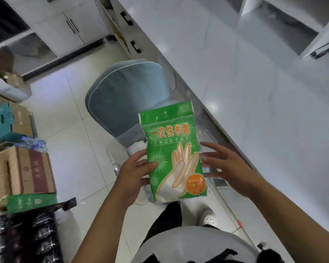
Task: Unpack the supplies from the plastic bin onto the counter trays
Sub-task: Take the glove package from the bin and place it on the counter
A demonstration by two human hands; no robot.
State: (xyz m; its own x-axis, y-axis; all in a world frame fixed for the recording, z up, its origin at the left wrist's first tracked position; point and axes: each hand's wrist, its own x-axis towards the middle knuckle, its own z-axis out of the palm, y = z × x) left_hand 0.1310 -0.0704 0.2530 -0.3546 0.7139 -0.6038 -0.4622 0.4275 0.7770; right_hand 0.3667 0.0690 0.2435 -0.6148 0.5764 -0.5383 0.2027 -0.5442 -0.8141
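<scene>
A green packet of disposable gloves point(174, 149) stands upright in the middle of the view, above a clear plastic bin point(114, 160) on the floor. My left hand point(135, 171) grips the packet's left edge, thumb on its front. Beside the packet's right edge is my right hand point(222, 166), fingers spread and straight; whether they touch the packet I cannot tell. The bin is mostly hidden behind the packet and my hands. The white counter point(254, 82) runs along the right; no trays are in view.
A grey-blue cushion point(125, 97) lies past the bin. Cardboard boxes point(27, 168) and a green box point(30, 202) are stacked at the left on the tiled floor. White cabinets with black handles point(129, 31) stand beyond. My shoe point(207, 217) is near the counter base.
</scene>
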